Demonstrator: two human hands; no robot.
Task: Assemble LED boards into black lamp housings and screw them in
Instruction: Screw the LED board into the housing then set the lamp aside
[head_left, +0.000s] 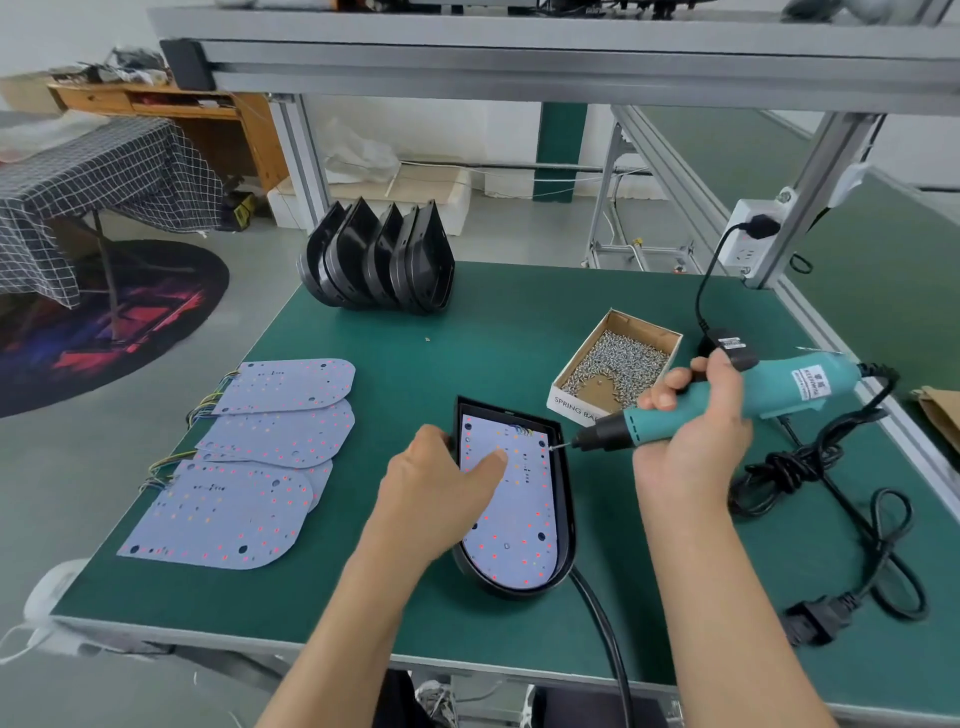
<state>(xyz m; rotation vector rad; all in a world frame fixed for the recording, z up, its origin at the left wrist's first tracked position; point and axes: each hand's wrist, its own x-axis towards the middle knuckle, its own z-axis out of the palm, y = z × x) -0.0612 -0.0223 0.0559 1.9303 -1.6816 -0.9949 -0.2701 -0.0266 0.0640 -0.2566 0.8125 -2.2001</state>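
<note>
Teal electric screwdriver (737, 402) is gripped by the right hand (691, 431), bit at the white LED board (511, 499); the board is pressed by the left hand (441, 493), fingers straight, inside the black D-shaped lamp housing (566, 499) near the green tabletop's (363, 597) front edge.

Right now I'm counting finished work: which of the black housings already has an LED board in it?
The black housing lying flat near the table's front edge, under the left hand. The other housings stand stacked empty at the back.

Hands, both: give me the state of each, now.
Left hand: open, fingers pressing the LED board into the housing.
Right hand: gripping the electric screwdriver.
</note>
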